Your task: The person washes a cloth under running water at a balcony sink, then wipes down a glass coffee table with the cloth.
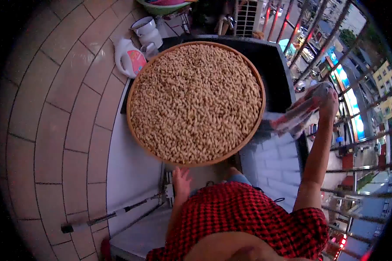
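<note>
A wide round tray (pixel 260 108) with a wooden-looking rim is heaped with peanuts (pixel 196 100) in their shells. Just below its near rim is my left hand (pixel 181 182), fingers spread and holding nothing; whether a fingertip touches the rim I cannot tell. Out to the right, beside the window bars, my right hand (pixel 329 103) is closed around a grey and reddish cloth (pixel 298 111). The cloth hangs leftward and is smeared by motion. Under the tray, a black basin or counter surface (pixel 278 74) shows partly.
A white jug with a red label (pixel 128 58), a white pot (pixel 144 28) and a clear cup (pixel 149 50) stand by the tiled wall (pixel 61 113). Metal bars (pixel 335 69) line the right, with a street beyond. A dark pole (pixel 113 214) slants at lower left.
</note>
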The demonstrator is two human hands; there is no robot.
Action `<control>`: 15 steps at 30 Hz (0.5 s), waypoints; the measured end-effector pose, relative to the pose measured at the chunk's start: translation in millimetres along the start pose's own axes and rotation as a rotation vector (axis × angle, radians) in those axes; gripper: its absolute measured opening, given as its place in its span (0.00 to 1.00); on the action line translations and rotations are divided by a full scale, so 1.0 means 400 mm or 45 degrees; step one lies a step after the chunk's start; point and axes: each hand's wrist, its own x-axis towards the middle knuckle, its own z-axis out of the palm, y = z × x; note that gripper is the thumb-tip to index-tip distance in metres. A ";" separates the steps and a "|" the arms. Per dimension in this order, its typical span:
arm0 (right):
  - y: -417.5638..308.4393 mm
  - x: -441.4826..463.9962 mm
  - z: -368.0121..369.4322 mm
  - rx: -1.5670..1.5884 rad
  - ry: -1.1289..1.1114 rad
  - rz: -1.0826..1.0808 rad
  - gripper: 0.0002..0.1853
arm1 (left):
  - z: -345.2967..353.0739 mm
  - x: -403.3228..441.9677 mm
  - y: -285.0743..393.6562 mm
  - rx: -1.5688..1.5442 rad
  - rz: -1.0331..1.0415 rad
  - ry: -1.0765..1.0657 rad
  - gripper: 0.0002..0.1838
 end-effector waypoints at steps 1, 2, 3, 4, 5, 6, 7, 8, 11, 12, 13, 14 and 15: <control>0.044 0.069 -0.003 0.004 -0.027 -0.006 0.15 | -0.003 0.041 -0.014 -0.010 0.071 -0.005 0.23; 0.067 0.121 0.021 0.010 -0.051 -0.012 0.16 | 0.010 0.065 -0.008 -0.017 0.086 0.001 0.23; 0.095 0.167 0.043 0.019 -0.057 -0.004 0.16 | 0.016 0.079 0.001 -0.159 -0.012 -0.004 0.22; 0.114 0.189 0.081 -0.001 -0.081 0.029 0.16 | 0.008 0.099 -0.009 -0.248 -0.039 -0.022 0.22; 0.134 0.217 0.111 -0.025 -0.108 0.062 0.16 | -0.002 0.120 -0.020 -0.337 -0.067 -0.038 0.21; 0.167 0.270 0.143 -0.022 -0.116 0.073 0.16 | -0.010 0.139 -0.029 -0.425 -0.096 -0.052 0.21; 0.217 0.334 0.180 -0.235 -0.083 0.000 0.16 | 0.012 0.126 -0.021 -0.341 -0.070 0.119 0.25; 0.217 0.350 0.242 -0.445 -0.046 -0.075 0.17 | 0.039 0.115 -0.007 -0.253 -0.045 0.287 0.28; 0.216 0.367 0.419 -0.135 -0.111 -0.072 0.18 | 0.142 0.086 0.048 -0.189 0.048 0.438 0.32; 0.230 0.392 0.459 -0.186 -0.181 -0.203 0.19 | 0.187 0.068 0.060 -0.226 0.117 0.413 0.32; 0.263 0.423 0.496 -0.002 -0.233 -0.137 0.19 | 0.229 0.051 0.068 -0.267 0.187 0.388 0.32; 0.308 0.461 0.533 0.183 -0.285 -0.068 0.20 | 0.267 0.036 0.075 -0.308 0.257 0.365 0.32; 0.376 0.523 0.543 0.177 -0.404 -0.025 0.20 | 0.294 0.026 0.076 -0.349 0.326 0.344 0.33</control>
